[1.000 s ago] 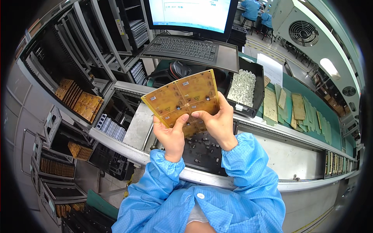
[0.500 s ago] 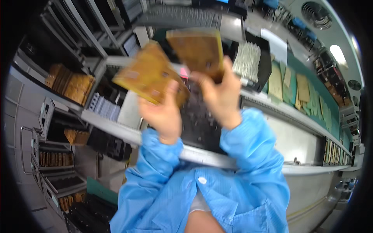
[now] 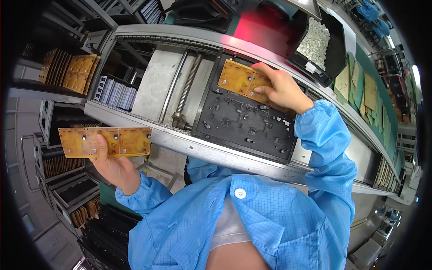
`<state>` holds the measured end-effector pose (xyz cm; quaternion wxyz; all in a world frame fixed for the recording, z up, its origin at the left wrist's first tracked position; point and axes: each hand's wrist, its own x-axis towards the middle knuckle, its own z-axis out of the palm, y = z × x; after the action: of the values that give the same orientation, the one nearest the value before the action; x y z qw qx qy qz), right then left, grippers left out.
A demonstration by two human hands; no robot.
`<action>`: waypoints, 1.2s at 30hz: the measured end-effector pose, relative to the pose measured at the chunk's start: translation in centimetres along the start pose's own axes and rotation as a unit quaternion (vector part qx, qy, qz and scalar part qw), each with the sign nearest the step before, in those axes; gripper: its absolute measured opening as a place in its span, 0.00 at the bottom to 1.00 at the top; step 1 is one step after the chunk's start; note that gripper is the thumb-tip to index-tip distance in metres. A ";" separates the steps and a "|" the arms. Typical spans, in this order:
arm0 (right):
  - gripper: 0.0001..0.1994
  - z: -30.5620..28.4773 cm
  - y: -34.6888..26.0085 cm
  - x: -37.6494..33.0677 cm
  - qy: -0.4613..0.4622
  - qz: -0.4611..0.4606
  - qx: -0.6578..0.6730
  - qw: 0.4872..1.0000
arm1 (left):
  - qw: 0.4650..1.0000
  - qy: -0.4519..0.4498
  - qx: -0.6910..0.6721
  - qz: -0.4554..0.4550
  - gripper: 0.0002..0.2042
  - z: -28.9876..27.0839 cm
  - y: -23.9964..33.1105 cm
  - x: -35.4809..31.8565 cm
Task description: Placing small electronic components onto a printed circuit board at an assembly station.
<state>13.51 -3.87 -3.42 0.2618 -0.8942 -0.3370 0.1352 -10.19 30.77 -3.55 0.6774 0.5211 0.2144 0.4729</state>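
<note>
My left hand (image 3: pixel 114 168) grips a yellow-brown circuit board (image 3: pixel 81 143) by its lower edge, thumb on the face, held off to the left in front of the conveyor rail. At the far side of a black fixture plate (image 3: pixel 229 121), my right hand (image 3: pixel 283 90) pinches the right part of a second yellow-brown circuit board (image 3: pixel 236 78). That board lies on or just over the plate's far half; whether it is fully seated I cannot tell. Cut-outs and small raised parts cover the plate's near half.
A conveyor rail (image 3: pixel 180 150) runs along the near side, with a threaded rod (image 3: pixel 191 81) left of the plate. A black bin of small white parts (image 3: pixel 315 42) stands at the back right. Boards fill a rack (image 3: pixel 81 74) at left; a grey-white stack (image 3: pixel 114 94) sits beside it.
Both boards were held up together before me. The left hand has carried one left and down; the right has brought the other to the fixture plate. The view has shifted too.
</note>
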 end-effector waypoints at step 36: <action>0.25 0.0 -6.6 -7.5 0.140 -0.048 0.113 0.983 | 0.884 -0.282 -0.213 -0.307 0.25 12.7 -4.2 -8.2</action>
<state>4.45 -4.73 0.72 0.4121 -0.8515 -0.3224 0.0336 -2.28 17.20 -4.40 0.9150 0.3843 0.0576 0.1088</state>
